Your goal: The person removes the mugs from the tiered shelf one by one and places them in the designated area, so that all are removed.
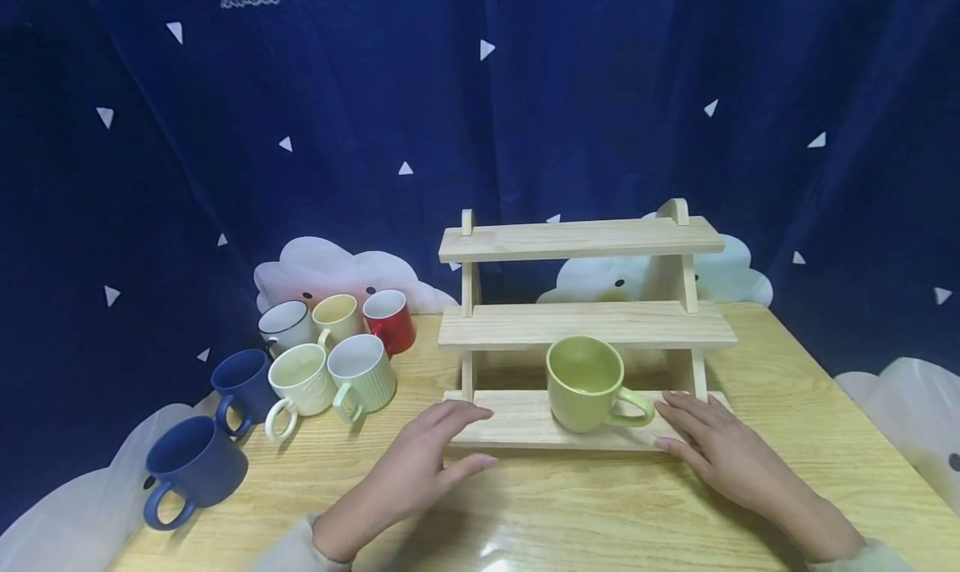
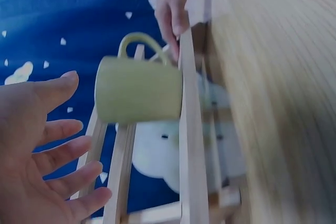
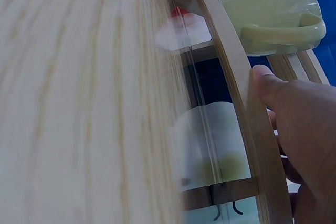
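An olive-green mug [image 1: 585, 384] stands upright on the bottom board of a three-tier wooden rack [image 1: 498, 418], its handle pointing right. My left hand [image 1: 423, 455] hovers by the left end of that board, fingers spread and holding nothing. In the left wrist view, a gap shows between this hand [image 2: 47, 150] and the mug [image 2: 139, 90]. On the other side, my right hand [image 1: 720, 447] rests on the board's right end with loosely extended fingers, close to the mug's handle. The right wrist view puts its thumb [image 3: 268, 85] at the board's edge, below the mug [image 3: 278, 19].
Several mugs stand together on the wooden table [image 1: 570, 514] at left, among them a red mug [image 1: 390, 322], a ribbed pale-green mug [image 1: 363, 376], a cream mug [image 1: 303, 380] and a dark blue mug [image 1: 198, 459]. A navy curtain [image 1: 525, 122] hangs behind the rack.
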The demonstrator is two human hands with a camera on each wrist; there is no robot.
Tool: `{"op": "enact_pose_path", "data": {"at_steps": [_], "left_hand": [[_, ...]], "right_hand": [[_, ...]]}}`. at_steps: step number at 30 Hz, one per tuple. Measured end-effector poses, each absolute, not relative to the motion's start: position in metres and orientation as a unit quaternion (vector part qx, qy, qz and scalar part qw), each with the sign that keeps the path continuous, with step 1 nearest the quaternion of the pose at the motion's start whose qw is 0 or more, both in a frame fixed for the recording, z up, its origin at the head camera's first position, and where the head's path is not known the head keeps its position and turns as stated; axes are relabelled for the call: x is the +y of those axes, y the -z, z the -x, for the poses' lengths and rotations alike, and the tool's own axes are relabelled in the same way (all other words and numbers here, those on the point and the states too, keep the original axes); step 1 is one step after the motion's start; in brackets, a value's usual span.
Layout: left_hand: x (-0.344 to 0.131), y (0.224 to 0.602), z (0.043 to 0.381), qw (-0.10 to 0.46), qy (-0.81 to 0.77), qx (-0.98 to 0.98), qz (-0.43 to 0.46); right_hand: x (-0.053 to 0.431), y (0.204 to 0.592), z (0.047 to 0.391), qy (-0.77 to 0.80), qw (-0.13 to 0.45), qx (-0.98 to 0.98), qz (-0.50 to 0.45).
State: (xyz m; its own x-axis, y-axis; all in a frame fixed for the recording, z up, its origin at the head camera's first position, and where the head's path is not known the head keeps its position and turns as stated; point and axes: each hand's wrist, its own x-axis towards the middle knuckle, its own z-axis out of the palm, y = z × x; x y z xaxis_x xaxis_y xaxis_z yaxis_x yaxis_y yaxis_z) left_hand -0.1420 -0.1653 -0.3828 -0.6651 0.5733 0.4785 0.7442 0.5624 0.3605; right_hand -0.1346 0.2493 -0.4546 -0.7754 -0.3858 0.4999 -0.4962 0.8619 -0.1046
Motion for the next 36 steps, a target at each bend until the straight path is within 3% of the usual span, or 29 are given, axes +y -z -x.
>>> {"op": "enact_pose_path", "data": {"at_steps": [12,20,27,36], "left_hand": [[-0.110,0.393,0.139,0.203,0.226,-0.851,0.429],[-0.078,0.399,0.138,0.280,0.170,-0.828,0.455],[-0.052,0.405,0.137,0.299,0.171,-0.824,0.450],[-0.022,0.405,0.137,0.369,0.129,-0.800,0.456]], "right_hand": [[0.249,0.457,0.134,-0.121,0.236,-0.935,-0.234],[0.249,0.456,0.134,-0.121,0.236,-0.935,-0.234],[0.250,0.457,0.134,-0.121,0.242,-0.933,-0.236],[0.251,0.457,0.135,-0.113,0.257,-0.929,-0.241]]}}
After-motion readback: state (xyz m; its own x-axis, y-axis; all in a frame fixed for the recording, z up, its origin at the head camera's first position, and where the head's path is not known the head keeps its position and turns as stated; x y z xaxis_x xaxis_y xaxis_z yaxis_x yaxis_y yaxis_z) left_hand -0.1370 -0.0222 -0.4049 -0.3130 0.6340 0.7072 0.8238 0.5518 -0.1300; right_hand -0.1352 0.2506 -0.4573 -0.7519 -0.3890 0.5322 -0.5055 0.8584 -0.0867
